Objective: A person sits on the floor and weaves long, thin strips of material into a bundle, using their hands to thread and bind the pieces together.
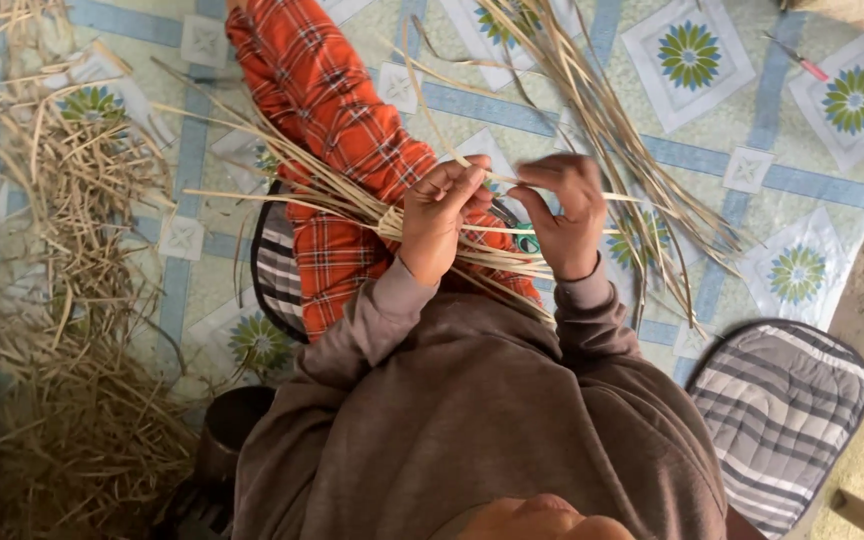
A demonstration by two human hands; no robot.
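Both hands are closing on pale straw strips (pixel 512 235) over the lap: left hand (pixel 437 215) gripping the gathered bunch, right hand (pixel 564 215) pinching one; weaving looks barely begun, most strands lying loose

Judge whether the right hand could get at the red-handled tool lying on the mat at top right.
Probably not from here. The right hand is pinching straw strips over the lap, while the red-handled tool lies far across the mat, beyond fanned straw.
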